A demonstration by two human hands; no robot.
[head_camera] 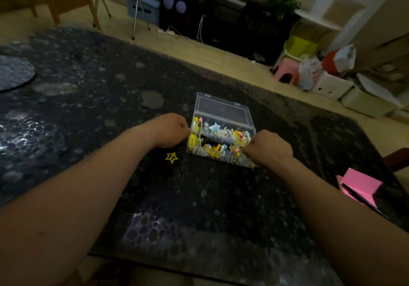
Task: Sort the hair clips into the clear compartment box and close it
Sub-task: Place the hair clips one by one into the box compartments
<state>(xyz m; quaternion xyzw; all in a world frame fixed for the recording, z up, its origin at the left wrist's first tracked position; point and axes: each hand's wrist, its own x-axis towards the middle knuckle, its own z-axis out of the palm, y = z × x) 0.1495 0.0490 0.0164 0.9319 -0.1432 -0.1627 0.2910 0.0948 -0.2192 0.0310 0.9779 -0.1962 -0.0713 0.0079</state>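
A clear compartment box (221, 108) stands on the dark table with its lid tipped open toward the far side. Inside lie several hair clips (218, 138) in yellow, blue and pink. My left hand (168, 130) rests against the box's left end, fingers curled at the wall. At the box's near right corner my right hand (269, 147) is curled, fingertips among the clips; I cannot tell whether it pinches one. A yellow star-shaped clip (171, 157) lies loose on the table, left of the box and just below my left hand.
The dark speckled table (88, 99) carries a round grey mat (13, 73) at far left and a pink notepad (360, 186) with a black pen near the right edge. Beyond are the floor, a pink stool (286, 71) and storage boxes.
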